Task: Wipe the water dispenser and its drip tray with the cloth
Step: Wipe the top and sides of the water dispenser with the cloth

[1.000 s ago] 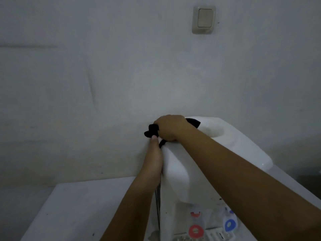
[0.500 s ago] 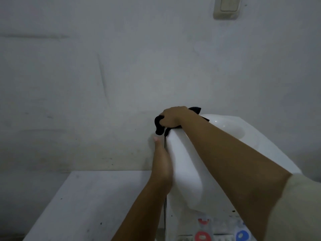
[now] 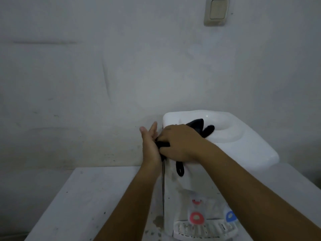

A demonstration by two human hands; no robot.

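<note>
Nearest, drip tray (image 3: 205,229): a white plastic grille with rounded slots sat at the foot of the water dispenser (image 3: 243,148), at the bottom edge of view.
Taps: a red tap (image 3: 196,218) and a blue tap (image 3: 230,216), both glossy plastic rings, stood just above the tray on the front panel; the blue one was partly hidden by the right forearm.
Dispenser body: smooth white plastic, boxy with rounded corners, with a shallow round well sunk into its top. A dark seam ran down its left front edge.
Cloth (image 3: 199,126): black, soft and crumpled, it lay at the front left of the dispenser's top, with one end poking toward the well and a loop hanging down the front face.
Right hand (image 3: 180,143): its fingers were curled down over the cloth, gripping it and pressing it to the top front left corner of the dispenser.
Left hand (image 3: 150,145): flat, with fingers straight and together, it lay against the dispenser's left side at the top corner, touching the cloth's edge and holding nothing.
Table (image 3: 83,202): a flat, matte white surface with dark specks and a stain by the dispenser's base.
Wall (image 3: 104,75): pale grey plaster, uneven, with faint creases and scuffs.
Wall switch (image 3: 216,12): a cream rectangular plate was mounted high on the wall at upper right.
</note>
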